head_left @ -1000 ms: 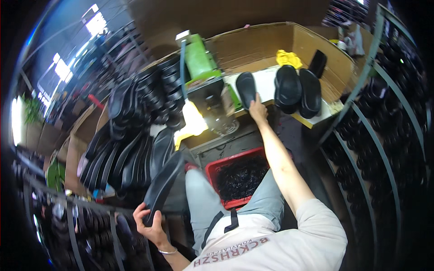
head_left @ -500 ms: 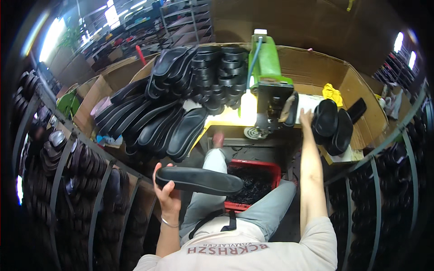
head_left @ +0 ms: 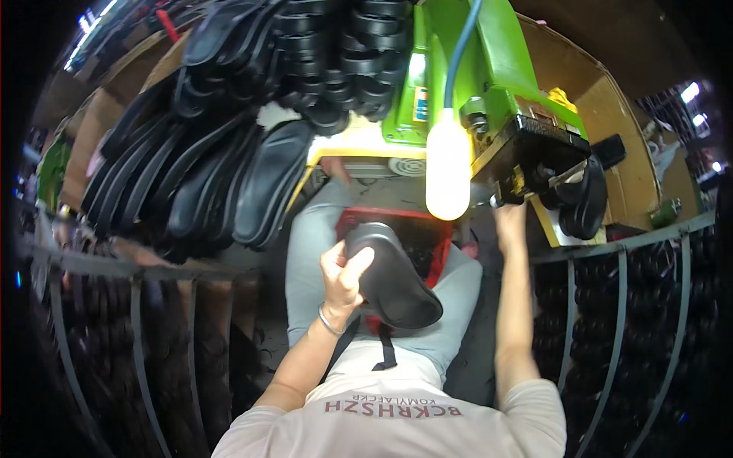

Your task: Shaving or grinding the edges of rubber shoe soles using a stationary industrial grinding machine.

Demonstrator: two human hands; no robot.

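Note:
My left hand (head_left: pixel 343 276) grips a black shoe sole (head_left: pixel 393 276) and holds it over my lap, above a red crate (head_left: pixel 359 220). My right hand (head_left: pixel 510 220) reaches up under the green machine (head_left: pixel 489 84), beside a glowing white bulb (head_left: pixel 447 174); its fingers are hidden behind the machine's black head (head_left: pixel 538 149). Black shoe pieces (head_left: pixel 584 202) lie right of that hand on the bench.
A fan of black soles (head_left: pixel 206 175) lies on the bench to my left, with stacks of black parts (head_left: pixel 328 53) behind them. Curved metal racks (head_left: pixel 618 305) filled with dark soles ring me on both sides. A cardboard wall (head_left: pixel 603 99) stands at the right.
My head has dipped closer to the machine. My left hand has brought the sole from the left side to the middle over the crate. My right hand has moved from the shoes to under the machine.

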